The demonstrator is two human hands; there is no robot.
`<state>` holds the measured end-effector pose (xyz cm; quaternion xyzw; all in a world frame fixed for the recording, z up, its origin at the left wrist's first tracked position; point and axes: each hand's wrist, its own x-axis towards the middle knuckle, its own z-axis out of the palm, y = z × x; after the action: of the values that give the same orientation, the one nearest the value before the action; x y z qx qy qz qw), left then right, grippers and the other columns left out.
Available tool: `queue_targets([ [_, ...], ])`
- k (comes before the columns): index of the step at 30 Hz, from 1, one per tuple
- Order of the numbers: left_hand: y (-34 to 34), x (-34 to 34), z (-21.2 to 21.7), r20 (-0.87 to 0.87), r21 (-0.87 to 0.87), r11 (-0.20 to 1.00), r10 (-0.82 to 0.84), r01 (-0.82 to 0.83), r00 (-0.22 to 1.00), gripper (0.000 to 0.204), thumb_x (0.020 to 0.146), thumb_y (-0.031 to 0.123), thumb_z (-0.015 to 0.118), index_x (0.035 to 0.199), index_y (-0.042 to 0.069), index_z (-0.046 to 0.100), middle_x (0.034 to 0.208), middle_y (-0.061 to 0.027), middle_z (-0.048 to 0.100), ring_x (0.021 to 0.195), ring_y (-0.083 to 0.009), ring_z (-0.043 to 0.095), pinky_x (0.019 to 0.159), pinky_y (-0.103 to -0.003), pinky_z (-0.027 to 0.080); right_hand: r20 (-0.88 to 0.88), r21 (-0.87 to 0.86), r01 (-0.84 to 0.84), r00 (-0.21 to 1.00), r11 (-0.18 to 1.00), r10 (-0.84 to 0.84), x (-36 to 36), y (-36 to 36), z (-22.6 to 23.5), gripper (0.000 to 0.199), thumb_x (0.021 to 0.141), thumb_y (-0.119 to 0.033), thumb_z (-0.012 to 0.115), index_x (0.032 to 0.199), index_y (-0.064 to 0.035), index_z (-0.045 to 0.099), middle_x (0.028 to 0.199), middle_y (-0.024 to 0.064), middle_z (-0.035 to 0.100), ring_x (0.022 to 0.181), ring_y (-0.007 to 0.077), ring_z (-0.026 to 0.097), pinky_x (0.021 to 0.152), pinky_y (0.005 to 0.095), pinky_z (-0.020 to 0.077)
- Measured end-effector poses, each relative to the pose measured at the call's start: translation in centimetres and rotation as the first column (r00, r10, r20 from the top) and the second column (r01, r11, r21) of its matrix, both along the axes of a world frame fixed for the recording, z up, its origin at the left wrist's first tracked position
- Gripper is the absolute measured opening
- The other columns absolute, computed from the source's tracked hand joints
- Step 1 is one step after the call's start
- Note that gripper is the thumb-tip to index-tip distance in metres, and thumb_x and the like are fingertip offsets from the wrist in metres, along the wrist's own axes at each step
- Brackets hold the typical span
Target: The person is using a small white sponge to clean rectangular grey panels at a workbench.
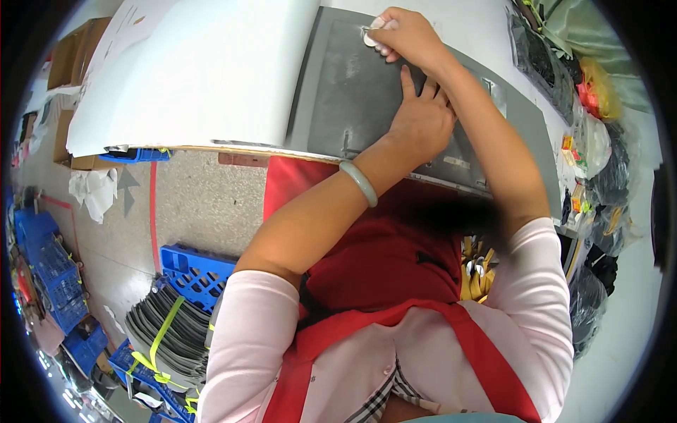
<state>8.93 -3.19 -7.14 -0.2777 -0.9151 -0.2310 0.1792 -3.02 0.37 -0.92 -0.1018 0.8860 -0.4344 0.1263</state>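
I see the left hand (422, 121) pressed flat, fingers spread, on the grey panel (352, 92) lying on the worktop (486, 28), steadying it. The right hand (405, 35) has its grip pinched on a small white pad (371, 37) at the panel's far edge. I judge the wiping barely begun: dull smears show mid-panel, and most of the surface remains.
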Motion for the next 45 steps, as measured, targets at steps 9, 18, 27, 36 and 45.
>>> queue_targets([
  [9,0.5,0.5,-1.4,0.307,0.041,0.998,-0.055,0.045,0.95,0.053,0.098,0.038,0.048,0.144,0.012,0.051,0.156,-0.0145,0.041,0.149,-0.036,0.033,0.114,-0.074,0.018,0.2,0.115,-0.286,0.945,0.951,0.26,11.8,-1.4,3.3,0.015,0.089,-0.017,0.067,0.089,-0.003,0.063,0.065,0.0027,0.064,0.057,0.0092,0.06,0.051,0.0234,0.0458],
  [18,0.4,1.1,-0.2,0.03,-0.08,0.996,0.044,-0.042,0.999,0.055,0.09,0.039,0.061,0.138,0.013,0.058,0.15,-0.0156,0.047,0.147,-0.0417,0.033,0.112,-0.078,0.016,0.277,0.535,-0.364,0.928,0.762,0.25,14.2,-4.4,6.3,0.013,0.088,-0.031,0.064,0.092,-0.0182,0.067,0.072,-0.0018,0.069,0.085,0.0191,0.067,0.11,0.0424,0.0351],
  [27,1.0,0.7,-2.2,-0.065,-0.002,0.994,0.112,-0.113,0.992,0.054,0.089,0.035,0.064,0.138,0.013,0.058,0.151,-0.0143,0.047,0.147,-0.0394,0.035,0.116,-0.073,0.019,-0.468,0.653,-0.035,0.766,0.756,0.44,16.0,-0.8,1.3,0.025,0.09,-0.036,0.072,0.109,-0.0192,0.072,0.095,0.0102,0.075,0.086,0.0305,0.071,0.083,0.0381,0.0497],
  [36,0.4,1.6,0.6,0.003,-0.025,0.998,0.066,-0.066,0.998,0.044,0.087,0.027,0.066,0.127,0.009,0.065,0.146,-0.0135,0.053,0.145,-0.0378,0.038,0.115,-0.075,0.019,-0.324,0.472,-0.297,0.817,0.83,0.476,16.0,-1.7,2.2,0.017,0.09,-0.025,0.07,0.097,-0.0103,0.069,0.087,0.0135,0.073,0.084,0.037,0.069,0.078,0.0443,0.0512],
  [45,0.9,0.5,-2.8,-0.215,0.107,0.992,0.087,-0.066,0.973,0.038,0.093,0.027,0.057,0.125,0.009,0.065,0.135,-0.0132,0.058,0.143,-0.0379,0.04,0.11,-0.079,0.018,-0.292,-0.003,-0.228,0.931,0.974,0.217,14.1,6.2,3.5,0.016,0.091,-0.02,0.07,0.104,-0.011,0.072,0.083,0.0075,0.068,0.082,0.0196,0.066,0.076,0.0362,0.0498],
])
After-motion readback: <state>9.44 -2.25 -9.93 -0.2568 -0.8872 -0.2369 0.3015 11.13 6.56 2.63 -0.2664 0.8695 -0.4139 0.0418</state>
